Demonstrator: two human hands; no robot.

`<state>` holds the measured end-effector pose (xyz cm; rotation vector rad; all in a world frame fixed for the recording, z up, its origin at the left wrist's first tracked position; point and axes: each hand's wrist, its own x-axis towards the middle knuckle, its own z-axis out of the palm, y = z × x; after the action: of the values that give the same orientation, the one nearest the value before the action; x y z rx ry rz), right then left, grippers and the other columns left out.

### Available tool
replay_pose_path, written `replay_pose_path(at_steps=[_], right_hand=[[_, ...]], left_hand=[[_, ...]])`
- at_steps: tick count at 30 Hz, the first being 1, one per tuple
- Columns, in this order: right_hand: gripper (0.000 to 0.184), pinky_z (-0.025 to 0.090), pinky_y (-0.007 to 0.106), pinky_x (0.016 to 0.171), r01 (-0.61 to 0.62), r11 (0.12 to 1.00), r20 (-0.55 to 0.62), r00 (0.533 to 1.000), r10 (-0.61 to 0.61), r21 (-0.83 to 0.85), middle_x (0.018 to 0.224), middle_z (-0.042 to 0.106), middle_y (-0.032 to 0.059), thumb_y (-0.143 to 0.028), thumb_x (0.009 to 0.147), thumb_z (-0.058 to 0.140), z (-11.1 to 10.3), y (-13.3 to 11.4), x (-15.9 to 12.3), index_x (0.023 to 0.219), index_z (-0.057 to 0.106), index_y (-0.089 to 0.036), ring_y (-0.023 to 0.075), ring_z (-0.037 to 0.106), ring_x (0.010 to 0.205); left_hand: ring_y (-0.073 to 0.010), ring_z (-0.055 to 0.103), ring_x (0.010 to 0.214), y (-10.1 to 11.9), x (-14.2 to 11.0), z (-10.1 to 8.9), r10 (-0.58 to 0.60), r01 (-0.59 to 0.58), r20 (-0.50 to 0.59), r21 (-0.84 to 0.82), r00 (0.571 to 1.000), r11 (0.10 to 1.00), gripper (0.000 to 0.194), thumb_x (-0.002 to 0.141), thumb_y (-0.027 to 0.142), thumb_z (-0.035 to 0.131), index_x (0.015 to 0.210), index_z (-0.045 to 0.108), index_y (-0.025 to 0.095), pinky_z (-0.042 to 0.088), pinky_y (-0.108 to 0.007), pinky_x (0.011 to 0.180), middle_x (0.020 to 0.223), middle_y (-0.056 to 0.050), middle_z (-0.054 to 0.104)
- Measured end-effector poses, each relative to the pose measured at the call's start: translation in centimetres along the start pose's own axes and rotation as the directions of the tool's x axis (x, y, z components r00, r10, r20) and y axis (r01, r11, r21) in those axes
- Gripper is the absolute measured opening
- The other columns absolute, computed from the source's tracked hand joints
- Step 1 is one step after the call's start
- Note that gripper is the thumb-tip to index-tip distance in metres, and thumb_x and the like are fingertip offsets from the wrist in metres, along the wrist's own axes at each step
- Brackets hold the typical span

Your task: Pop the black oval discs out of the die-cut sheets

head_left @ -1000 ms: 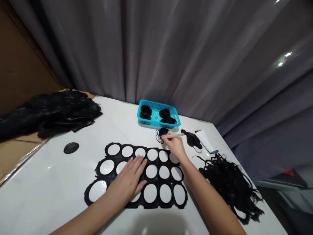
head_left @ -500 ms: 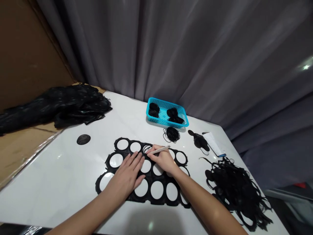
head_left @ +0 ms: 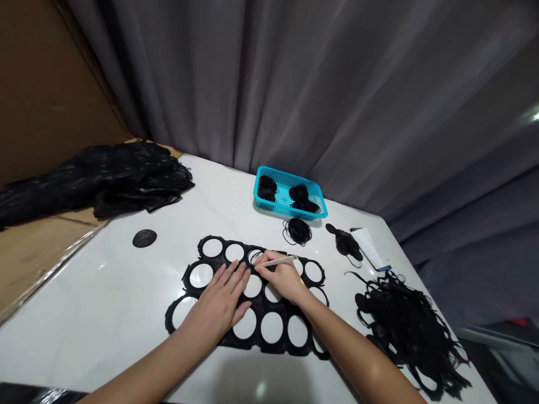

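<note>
A black rubber-like sheet [head_left: 258, 342] with rows of round holes lies flat on the white table. My left hand [head_left: 225, 289] rests palm-down across it, fingers stretched out. Pinched in my right hand [head_left: 284, 278] is a slim pale pen-like tool [head_left: 278, 261], slanting over the sheet's back row. Its tip is hidden by my fingers. Just left of them, a thin dark loop [head_left: 255, 256] crosses one hole; whether it is attached to the sheet I cannot tell. Behind the sheet sits a bundle of thin black rings [head_left: 299, 231].
A blue basket [head_left: 290, 212] holding black bundles stands against the grey curtain. To the right are a black scrap pile [head_left: 410, 331], a small dark piece [head_left: 347, 244] and a white strip [head_left: 370, 248]. A black disc [head_left: 144, 238] and a black heap [head_left: 138, 174] are at left.
My right hand has moved from the ring bundle leftward and nearer, onto the sheet's back row. The thin loop now shows at a hole there. The left hand stays on the sheet; the view has shifted.
</note>
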<state>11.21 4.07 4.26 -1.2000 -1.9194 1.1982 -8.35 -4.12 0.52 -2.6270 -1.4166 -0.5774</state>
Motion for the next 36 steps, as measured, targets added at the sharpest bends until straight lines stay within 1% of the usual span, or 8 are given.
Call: replay_pose_path(at_steps=[9, 18, 21, 24, 27, 30, 33, 36], right_hand=[[0.012, 0.050, 0.033, 0.085, 0.035, 0.999, 0.004, 0.999, -0.034, -0.029, 0.089, 0.072, 0.0030, -0.023, 0.086, 0.062, -0.2, -0.1, 0.2, 0.074, 0.060, -0.022, 0.0204, 0.067, 0.089], [0.019, 0.041, 0.042, 0.089, 0.319, 0.770, 0.095, 0.942, -0.322, -0.553, 0.105, 0.072, 0.0111, -0.013, 0.092, 0.051, 0.9, 1.5, -0.3, 0.102, 0.064, -0.021, 0.0279, 0.062, 0.098], [0.018, 0.041, 0.041, 0.085, 0.165, 0.749, -0.129, 0.939, -0.318, -0.642, 0.092, 0.071, 0.0118, -0.014, 0.092, 0.046, -2.7, 1.9, 2.6, 0.091, 0.063, -0.020, 0.0281, 0.061, 0.089], [0.016, 0.041, 0.039, 0.082, -0.007, 0.785, -0.402, 0.862, -0.309, -0.620, 0.091, 0.071, 0.0112, -0.018, 0.092, 0.045, -6.8, 1.6, 5.7, 0.085, 0.060, -0.021, 0.0280, 0.062, 0.087], [0.016, 0.042, 0.035, 0.075, -0.031, 0.851, -0.496, 0.824, -0.276, -0.525, 0.086, 0.071, 0.0083, -0.022, 0.090, 0.047, -8.2, 0.9, 7.1, 0.076, 0.054, -0.022, 0.0251, 0.062, 0.080], [0.018, 0.042, 0.030, 0.067, 0.000, 0.936, -0.415, 0.896, -0.155, -0.351, 0.078, 0.071, 0.0035, -0.026, 0.088, 0.053, -5.8, -0.2, 6.8, 0.070, 0.053, -0.023, 0.0208, 0.060, 0.070], [0.015, 0.044, 0.028, 0.067, 0.011, 0.988, -0.178, 0.983, -0.039, -0.156, 0.083, 0.075, 0.0014, -0.025, 0.084, 0.058, -1.6, -1.2, 5.5, 0.070, 0.057, -0.023, 0.0185, 0.063, 0.071], [0.009, 0.048, 0.029, 0.076, 0.005, 1.000, 0.020, 1.000, -0.005, -0.023, 0.090, 0.077, 0.0013, -0.023, 0.083, 0.061, 1.8, -1.8, 4.1, 0.074, 0.063, -0.022, 0.0187, 0.068, 0.081]], left_hand=[[-0.0310, 0.044, 0.141, -0.1, -0.3, 0.4, -0.022, 0.022, 0.002, -0.037, 1.000, 0.999, 0.052, 0.103, 0.039, 0.046, 0.148, 0.046, 0.015, 0.033, -0.048, 0.116, 0.149, -0.013, 0.052], [-0.0327, 0.047, 0.138, -0.1, -0.3, 0.6, -0.018, 0.019, 0.005, -0.027, 1.000, 0.999, 0.050, 0.102, 0.038, 0.045, 0.145, 0.049, 0.013, 0.035, -0.050, 0.114, 0.147, -0.014, 0.054], [-0.0340, 0.049, 0.137, 0.0, -0.2, 0.5, -0.017, 0.017, 0.020, -0.019, 1.000, 1.000, 0.049, 0.101, 0.039, 0.047, 0.142, 0.052, 0.012, 0.036, -0.052, 0.113, 0.146, -0.015, 0.055], [-0.0335, 0.048, 0.137, 0.1, -0.1, 0.3, -0.016, 0.017, 0.042, -0.016, 0.999, 1.000, 0.050, 0.101, 0.040, 0.048, 0.142, 0.051, 0.012, 0.037, -0.052, 0.113, 0.147, -0.015, 0.054], [-0.0312, 0.047, 0.139, 0.0, -0.3, -0.1, -0.016, 0.016, 0.040, -0.015, 0.999, 1.000, 0.051, 0.102, 0.041, 0.046, 0.144, 0.048, 0.012, 0.037, -0.050, 0.114, 0.148, -0.014, 0.054], [-0.0301, 0.045, 0.141, -0.4, -0.9, -0.5, -0.042, 0.042, 0.012, 0.001, 0.999, 0.999, 0.054, 0.103, 0.043, 0.044, 0.146, 0.046, 0.010, 0.037, -0.048, 0.114, 0.150, -0.017, 0.050], [-0.0333, 0.046, 0.139, -1.1, -1.8, -1.1, -0.124, 0.124, -0.003, 0.026, 0.992, 0.992, 0.056, 0.103, 0.046, 0.042, 0.144, 0.048, 0.008, 0.038, -0.050, 0.113, 0.149, -0.021, 0.050], [-0.0346, 0.048, 0.137, -1.6, -2.5, -1.4, -0.148, 0.148, 0.006, 0.024, 0.989, 0.989, 0.056, 0.103, 0.048, 0.042, 0.143, 0.050, 0.010, 0.039, -0.050, 0.111, 0.147, -0.020, 0.052]])
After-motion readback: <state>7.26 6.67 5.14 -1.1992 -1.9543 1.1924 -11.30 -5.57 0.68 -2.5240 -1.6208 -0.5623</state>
